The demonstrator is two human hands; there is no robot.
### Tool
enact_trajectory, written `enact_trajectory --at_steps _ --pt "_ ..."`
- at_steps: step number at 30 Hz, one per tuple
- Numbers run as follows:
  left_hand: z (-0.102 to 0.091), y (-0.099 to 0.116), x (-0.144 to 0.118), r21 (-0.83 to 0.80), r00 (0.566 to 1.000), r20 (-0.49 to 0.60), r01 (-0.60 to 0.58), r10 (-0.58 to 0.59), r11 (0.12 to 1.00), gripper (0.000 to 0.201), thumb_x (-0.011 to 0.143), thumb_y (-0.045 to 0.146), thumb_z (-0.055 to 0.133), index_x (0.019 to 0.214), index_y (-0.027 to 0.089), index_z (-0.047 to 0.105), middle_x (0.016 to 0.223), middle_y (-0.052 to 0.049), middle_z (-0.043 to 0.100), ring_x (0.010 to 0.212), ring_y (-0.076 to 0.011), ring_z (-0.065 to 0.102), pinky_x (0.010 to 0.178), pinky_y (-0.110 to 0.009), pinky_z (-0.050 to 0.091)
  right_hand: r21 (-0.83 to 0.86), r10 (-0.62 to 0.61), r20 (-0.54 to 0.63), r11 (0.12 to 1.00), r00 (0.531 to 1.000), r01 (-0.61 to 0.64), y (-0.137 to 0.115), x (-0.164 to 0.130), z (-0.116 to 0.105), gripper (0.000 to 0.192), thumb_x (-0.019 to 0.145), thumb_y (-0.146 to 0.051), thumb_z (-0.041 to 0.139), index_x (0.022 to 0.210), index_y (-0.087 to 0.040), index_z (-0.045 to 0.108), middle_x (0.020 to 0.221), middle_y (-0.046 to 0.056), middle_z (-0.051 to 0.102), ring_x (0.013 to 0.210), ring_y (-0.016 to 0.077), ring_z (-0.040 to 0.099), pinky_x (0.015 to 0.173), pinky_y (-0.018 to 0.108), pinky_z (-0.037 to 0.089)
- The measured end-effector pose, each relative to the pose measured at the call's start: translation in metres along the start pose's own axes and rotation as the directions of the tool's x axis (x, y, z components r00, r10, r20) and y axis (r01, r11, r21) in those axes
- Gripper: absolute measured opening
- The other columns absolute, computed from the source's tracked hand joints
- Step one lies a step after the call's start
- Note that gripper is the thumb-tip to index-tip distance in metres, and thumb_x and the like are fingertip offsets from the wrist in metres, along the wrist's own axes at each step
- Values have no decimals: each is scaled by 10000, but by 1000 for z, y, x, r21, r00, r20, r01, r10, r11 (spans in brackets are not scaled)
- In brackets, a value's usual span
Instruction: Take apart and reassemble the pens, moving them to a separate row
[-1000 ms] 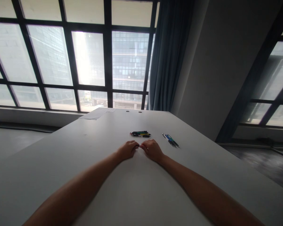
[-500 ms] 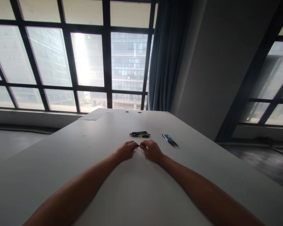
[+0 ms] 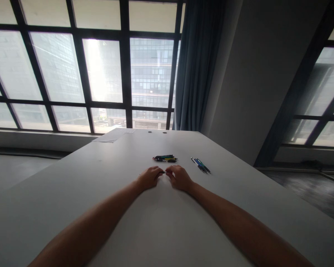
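A: Largest first: the pale surface (image 3: 72,193) runs from the near edge to the windows (image 3: 105,70); a blue curtain (image 3: 197,66) hangs at its far right corner.

B: And on it?

A: At the far end lies a sheet of paper (image 3: 113,135). Nearer the middle, a heap of pens (image 3: 165,158), mixed colours, lying crosswise. Well apart to the right, a smaller row of pens (image 3: 201,165), set side by side and slanting.

B: The hands?

A: Both forearms rest on the surface and meet just in front of the heap. The left hand (image 3: 148,178) and the right hand (image 3: 179,177) face each other, fingers curled in, fingertips almost touching.

B: What is in the grip?

A: One small dark pen (image 3: 163,172), seen only as a short length bridging the gap. Each hand pinches one end narrowly; the rest is hidden by the fingers.

B: How far along does the work look?

A: Judging by the two groups, a few pens have been handled and laid in the row; more remain in the heap. The one in hand sits between, low over the surface. Whether it is being capped, clicked or pulled apart, I cannot tell; it is too small.
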State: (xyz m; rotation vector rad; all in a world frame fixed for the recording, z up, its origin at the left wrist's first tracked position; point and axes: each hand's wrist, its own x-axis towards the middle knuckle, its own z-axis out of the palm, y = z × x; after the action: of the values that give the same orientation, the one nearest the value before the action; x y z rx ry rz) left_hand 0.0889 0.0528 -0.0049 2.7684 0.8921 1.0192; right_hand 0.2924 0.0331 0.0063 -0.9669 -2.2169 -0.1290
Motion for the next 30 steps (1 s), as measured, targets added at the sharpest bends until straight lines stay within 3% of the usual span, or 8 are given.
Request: enact_trajectory --at_steps 2,6,10,14,30 --pt "0 1 0 0 1000 -6 -6 6 1000 232 918 210 431 1016 172 637 894 -77 646 808 -164 601 753 -285 495 -50 -4 14 999 1000 5 -1 0 0 215 925 -243 492 784 -173 638 702 49 650 670 169 582 722 298 407" --pt "1 0 0 5 1000 -5 -4 4 1000 237 927 216 420 1029 172 629 907 -78 644 809 -161 601 753 -281 494 -30 -7 -3 1000 1000 7 -1 1 1 165 913 -312 540 906 -166 617 740 40 647 695 168 580 741 298 399" --pt "3 -1 0 27 1000 -9 -4 4 1000 221 927 221 428 1015 181 627 904 -77 639 828 -169 601 758 -285 492 -51 -27 8 998 1000 28 0 1 2 268 963 -327 446 828 -169 614 751 52 645 716 168 569 755 304 383" --pt "2 2 0 26 1000 -11 -6 6 1000 216 931 222 426 1006 177 623 890 -77 634 820 -170 601 765 -289 492 -84 -37 5 996 999 37 0 2 2 301 964 -383 446 867 -157 620 793 67 651 752 177 572 772 313 371" --pt "-3 7 1 104 999 30 9 -12 995 241 957 258 397 995 168 617 900 -73 628 819 -165 591 750 -279 489 -182 -58 38 981 998 64 -1 3 4 370 996 -319 347 801 -146 610 782 71 634 740 170 536 755 310 322"
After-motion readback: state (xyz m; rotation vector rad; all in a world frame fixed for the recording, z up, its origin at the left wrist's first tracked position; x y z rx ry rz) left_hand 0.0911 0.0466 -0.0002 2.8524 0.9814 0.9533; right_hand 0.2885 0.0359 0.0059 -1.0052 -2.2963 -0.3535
